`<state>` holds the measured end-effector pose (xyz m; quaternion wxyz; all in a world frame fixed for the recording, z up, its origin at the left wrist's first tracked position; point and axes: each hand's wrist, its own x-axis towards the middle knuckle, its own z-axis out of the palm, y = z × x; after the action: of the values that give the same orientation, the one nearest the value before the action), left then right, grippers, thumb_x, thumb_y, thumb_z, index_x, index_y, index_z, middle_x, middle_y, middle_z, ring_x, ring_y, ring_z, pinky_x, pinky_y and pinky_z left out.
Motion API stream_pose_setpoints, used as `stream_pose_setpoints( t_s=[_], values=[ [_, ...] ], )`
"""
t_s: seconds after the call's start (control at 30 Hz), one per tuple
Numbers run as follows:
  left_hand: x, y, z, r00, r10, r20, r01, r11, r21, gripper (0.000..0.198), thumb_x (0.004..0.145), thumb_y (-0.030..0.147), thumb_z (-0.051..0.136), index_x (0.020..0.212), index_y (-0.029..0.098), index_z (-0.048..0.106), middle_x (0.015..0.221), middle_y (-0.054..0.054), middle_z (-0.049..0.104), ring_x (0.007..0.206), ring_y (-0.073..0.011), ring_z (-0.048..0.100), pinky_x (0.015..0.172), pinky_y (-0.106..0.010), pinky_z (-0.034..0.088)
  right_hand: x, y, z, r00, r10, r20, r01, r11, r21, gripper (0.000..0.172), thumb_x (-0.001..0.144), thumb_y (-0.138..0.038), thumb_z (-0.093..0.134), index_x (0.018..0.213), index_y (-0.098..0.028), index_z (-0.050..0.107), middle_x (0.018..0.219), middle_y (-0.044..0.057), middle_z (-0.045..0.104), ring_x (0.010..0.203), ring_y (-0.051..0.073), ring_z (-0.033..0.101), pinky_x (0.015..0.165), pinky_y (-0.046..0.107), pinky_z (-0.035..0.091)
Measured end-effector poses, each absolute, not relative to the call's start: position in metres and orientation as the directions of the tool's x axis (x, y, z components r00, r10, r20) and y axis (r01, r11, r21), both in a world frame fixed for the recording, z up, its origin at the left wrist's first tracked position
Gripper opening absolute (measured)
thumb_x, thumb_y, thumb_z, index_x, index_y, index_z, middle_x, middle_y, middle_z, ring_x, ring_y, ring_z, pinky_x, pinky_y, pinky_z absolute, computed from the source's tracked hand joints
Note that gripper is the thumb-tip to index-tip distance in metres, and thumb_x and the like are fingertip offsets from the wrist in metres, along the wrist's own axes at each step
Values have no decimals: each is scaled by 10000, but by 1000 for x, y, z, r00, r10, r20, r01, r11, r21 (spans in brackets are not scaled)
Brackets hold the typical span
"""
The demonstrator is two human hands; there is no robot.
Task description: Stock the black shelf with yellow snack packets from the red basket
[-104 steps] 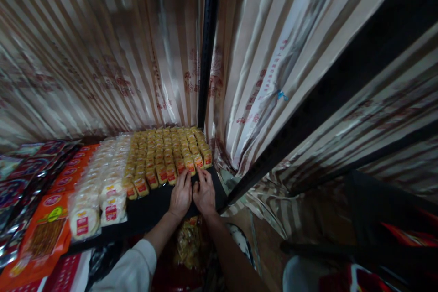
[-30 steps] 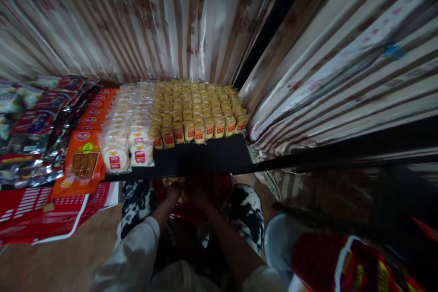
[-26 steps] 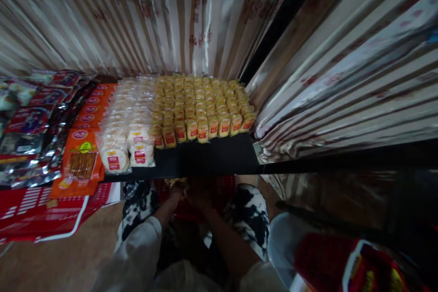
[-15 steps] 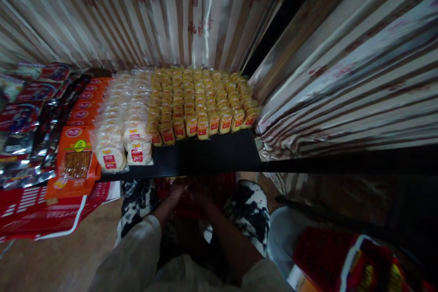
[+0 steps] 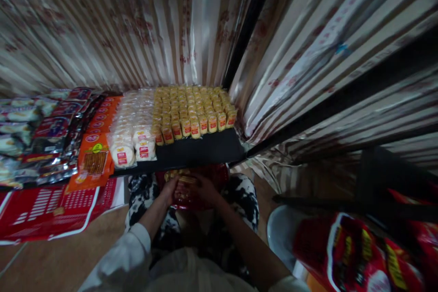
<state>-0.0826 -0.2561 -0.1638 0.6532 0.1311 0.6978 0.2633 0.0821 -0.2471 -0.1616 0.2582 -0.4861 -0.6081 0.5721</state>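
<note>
Below the front edge of the black shelf [image 5: 201,150], my left hand [image 5: 168,190] and my right hand [image 5: 205,190] are closed together on a bunch of small yellow snack packs [image 5: 182,182]. They hold it over a red basket [image 5: 219,174] that sits between my knees. On the shelf, rows of the same yellow packs with red labels [image 5: 191,112] fill the back right part. A bare black strip lies in front of those rows.
Clear bags of white round cakes [image 5: 132,139] lie left of the yellow rows, then orange packets [image 5: 92,162] and dark foil packets [image 5: 44,141]. A red printed sheet [image 5: 44,207] hangs lower left. Striped foil curtains back the shelf. Red snack bags [image 5: 356,251] sit lower right.
My hands left the front row of yellow packs and dropped below the shelf into the red basket. Now they have risen a little with a bunch of packs between them.
</note>
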Motion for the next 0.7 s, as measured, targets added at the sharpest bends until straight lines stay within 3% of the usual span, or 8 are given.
stream_pose_setpoints(
  t_s=[0.17, 0.37, 0.53, 0.7],
  values=[
    [-75, -271, -131, 3, 516, -857, -229, 834, 502, 422, 865, 474, 400, 796, 105, 592, 646, -99, 625, 507, -135, 594, 407, -193, 370, 93, -251, -140, -289, 931, -224, 221, -162, -962, 381, 709, -296, 618, 1072, -184, 579, 1012, 47, 671, 944, 208, 622, 876, 382, 477],
    [-64, -286, -103, -10, 667, -745, -283, 712, 642, 138, 792, 272, 557, 861, 154, 577, 763, -38, 646, 534, -84, 598, 400, -142, 315, 96, -254, -121, -269, 934, -235, -31, -252, -967, 380, 678, -431, 658, 968, -202, 567, 893, 31, 683, 831, 198, 641, 757, 348, 515],
    [-61, -291, -86, -17, 785, -619, -283, 590, 756, 275, 766, 420, 599, 821, 151, 587, 652, -8, 622, 467, -70, 535, 420, -160, 347, 94, -251, -105, -214, 948, -236, -71, -256, -964, 412, 653, -466, 677, 940, -192, 567, 839, 29, 673, 735, 168, 640, 663, 292, 504],
    [-61, -292, -82, -25, 859, -512, -243, 491, 836, 358, 645, 425, 721, 812, 123, 625, 652, -24, 645, 488, -63, 522, 456, -158, 377, 89, -250, -95, -207, 948, -241, -146, -274, -951, 486, 608, -443, 725, 996, -206, 552, 868, 28, 672, 779, 171, 649, 747, 314, 499]
  ],
)
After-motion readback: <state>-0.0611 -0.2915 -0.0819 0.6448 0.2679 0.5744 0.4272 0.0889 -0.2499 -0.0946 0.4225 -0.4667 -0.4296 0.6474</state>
